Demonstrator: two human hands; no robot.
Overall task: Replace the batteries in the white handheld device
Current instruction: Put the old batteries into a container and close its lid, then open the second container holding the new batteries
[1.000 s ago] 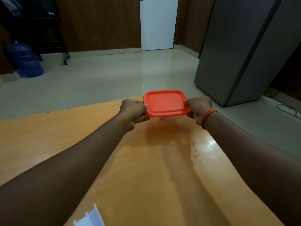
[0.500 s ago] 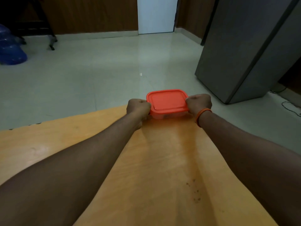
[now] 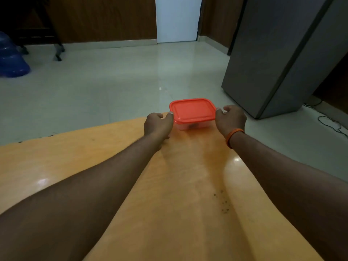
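Note:
A clear plastic container with a red lid (image 3: 193, 110) rests at the far edge of the orange wooden table (image 3: 178, 185). My left hand (image 3: 158, 125) is at its left side, thumb tip on the lid's rim and lower fingers on the table. My right hand (image 3: 230, 118), with an orange band on the wrist, is at its right side, thumb on the lid's corner and fingers loosely curled. Something dark shows through the container's clear wall; I cannot tell what it is. No white handheld device is in view.
Beyond the table edge is a pale tiled floor (image 3: 113, 81). A tall grey cabinet (image 3: 282, 53) stands at the right with cables (image 3: 331, 125) on the floor beside it. A blue water jug (image 3: 11, 61) and a white door (image 3: 178, 17) are further back.
The container came down from the air onto the table's far edge. Both hands went from tight fists on its sides to a looser hold at the lid's rim.

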